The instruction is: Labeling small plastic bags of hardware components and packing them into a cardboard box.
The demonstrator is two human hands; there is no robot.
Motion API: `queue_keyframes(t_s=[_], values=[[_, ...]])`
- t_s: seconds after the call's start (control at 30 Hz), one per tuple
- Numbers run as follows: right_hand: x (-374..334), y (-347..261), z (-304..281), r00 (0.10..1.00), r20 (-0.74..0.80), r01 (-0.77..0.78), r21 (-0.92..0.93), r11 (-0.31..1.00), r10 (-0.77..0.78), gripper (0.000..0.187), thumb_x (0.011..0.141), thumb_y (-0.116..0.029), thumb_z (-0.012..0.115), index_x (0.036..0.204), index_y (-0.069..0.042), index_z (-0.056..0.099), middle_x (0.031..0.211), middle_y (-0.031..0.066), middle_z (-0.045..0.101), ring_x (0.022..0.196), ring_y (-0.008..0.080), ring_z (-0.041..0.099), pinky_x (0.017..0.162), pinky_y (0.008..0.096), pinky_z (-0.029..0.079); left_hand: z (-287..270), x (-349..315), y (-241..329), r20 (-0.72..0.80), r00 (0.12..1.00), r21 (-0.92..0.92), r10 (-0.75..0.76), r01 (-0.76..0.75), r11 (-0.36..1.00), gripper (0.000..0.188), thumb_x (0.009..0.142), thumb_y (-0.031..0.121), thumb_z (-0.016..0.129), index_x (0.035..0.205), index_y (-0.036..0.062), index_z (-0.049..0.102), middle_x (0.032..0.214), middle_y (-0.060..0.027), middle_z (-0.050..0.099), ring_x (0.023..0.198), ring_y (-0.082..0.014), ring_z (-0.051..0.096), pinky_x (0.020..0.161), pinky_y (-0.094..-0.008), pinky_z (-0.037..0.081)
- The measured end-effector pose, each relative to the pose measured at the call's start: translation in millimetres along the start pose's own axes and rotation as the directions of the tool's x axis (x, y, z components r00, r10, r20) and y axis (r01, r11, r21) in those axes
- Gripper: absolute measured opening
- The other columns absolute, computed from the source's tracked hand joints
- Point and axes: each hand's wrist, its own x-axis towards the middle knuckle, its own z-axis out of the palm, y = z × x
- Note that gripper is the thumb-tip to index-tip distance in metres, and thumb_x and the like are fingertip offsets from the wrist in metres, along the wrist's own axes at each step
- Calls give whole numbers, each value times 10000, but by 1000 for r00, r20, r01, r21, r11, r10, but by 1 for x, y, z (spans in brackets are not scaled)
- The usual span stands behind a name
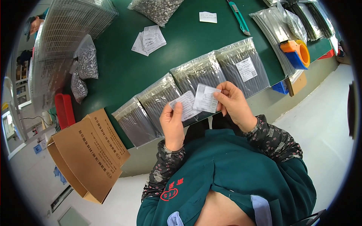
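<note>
My left hand point(173, 126) pinches a printed white label point(185, 105) between thumb and fingers. Beside it, my right hand point(234, 102) grips another white label point(206, 98) by its right edge; the two labels nearly meet. Both hands are above a row of clear plastic bags packed with dark flat pieces, along the table's near edge. The rightmost bag point(244, 62) has a white label point(246, 69) on its front. No label shows on the left bag point(136, 122) or the one beside it point(159, 98). My hands and labels partly cover the bag point(198, 73) behind them.
On the green table point(181, 41) lie loose labels point(149, 40), a paper slip point(208, 17), a teal cutter point(239, 19) and bags of small metal parts point(156, 9). A tape dispenser point(296, 52) sits right. An open cardboard box point(88, 156) and red bin point(65, 111) stand left.
</note>
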Motion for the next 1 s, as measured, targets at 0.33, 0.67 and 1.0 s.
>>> queue_keyframes(t_s=[0.33, 0.67, 1.0], values=[[-33, 24, -3, 960, 130, -160, -471, 867, 248, 197, 820, -149, 552, 942, -1, 504, 902, 135, 564, 726, 212, 610, 565, 302, 484, -33, 4, 4, -129, 992, 5, 8, -8, 1000, 110, 869, 141, 541, 910, 54, 593, 836, 14, 602, 733, -39, 535, 624, -171, 400], [-5, 43, 0, 824, 425, 371, -905, -209, -376, 601, 716, -301, 628, 1226, -63, 418, 1349, 100, 291, 1264, 273, 240, 1033, 492, 147, -38, 1, 3, -92, 995, 34, -30, 33, 999, 151, 876, 166, 536, 862, 20, 571, 831, -2, 579, 756, -48, 481, 724, -214, 397], [12, 42, 25, 795, 287, 275, -956, -103, -535, 591, 688, -262, 645, 1187, -32, 427, 1134, 103, 395, 1053, 244, 385, 919, 417, 269, -45, 0, 5, -91, 995, 13, -28, 29, 999, 160, 878, 161, 530, 905, 9, 574, 859, -11, 584, 779, -55, 489, 741, -217, 397]])
